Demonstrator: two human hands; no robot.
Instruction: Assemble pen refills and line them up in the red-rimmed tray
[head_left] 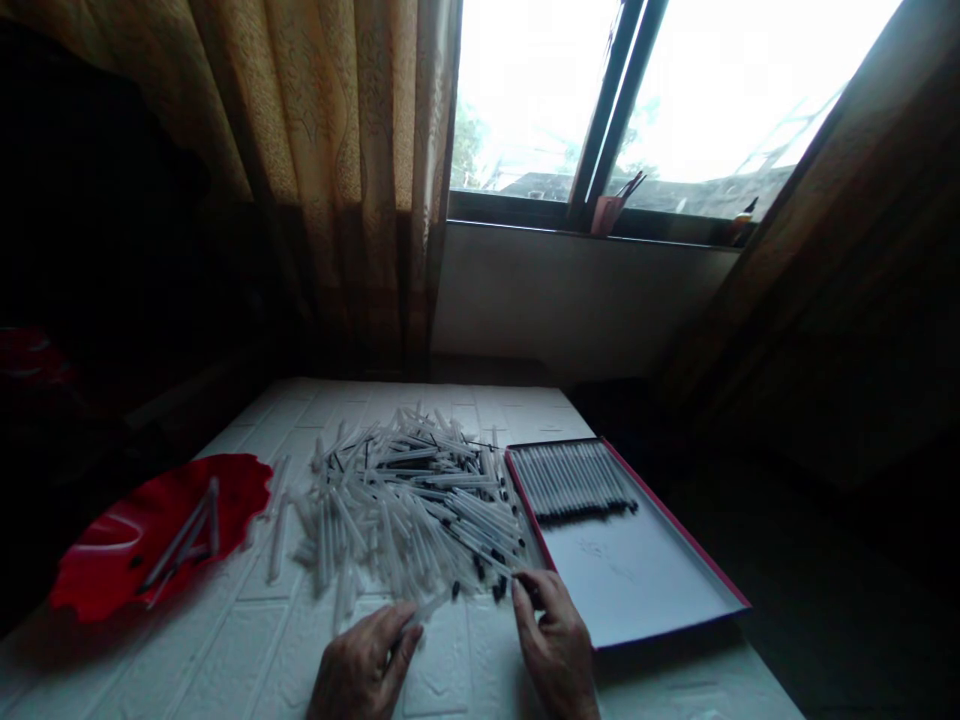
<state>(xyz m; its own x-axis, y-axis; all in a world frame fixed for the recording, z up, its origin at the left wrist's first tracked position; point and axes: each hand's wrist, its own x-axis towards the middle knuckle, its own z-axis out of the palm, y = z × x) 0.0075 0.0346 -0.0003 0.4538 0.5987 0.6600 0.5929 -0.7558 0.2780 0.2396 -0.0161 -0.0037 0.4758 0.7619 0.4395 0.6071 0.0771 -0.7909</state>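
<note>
My left hand [364, 660], at the near edge of the pile, pinches a clear pen barrel [429, 608] between thumb and fingers. To its right, my right hand [553, 635] is closed at the fingertips around the end of a pen [491, 562] that slants in from the pile. Clear pen barrels and black-tipped pens lie in a loose heap [405, 500] beyond both hands. Several small black pieces [499, 588] sit on the table by my right fingertips. A shallow red-edged box [645, 590] beside my right hand holds a neat row of pens [574, 480] at its far end.
A red bowl with a wavy rim [94, 575] stands at the left with several pens or barrels in it. The white brick-patterned table [202, 640] ends just right of the box. Behind it are curtains [360, 180] and a window, with a pink cup [606, 213] on the sill.
</note>
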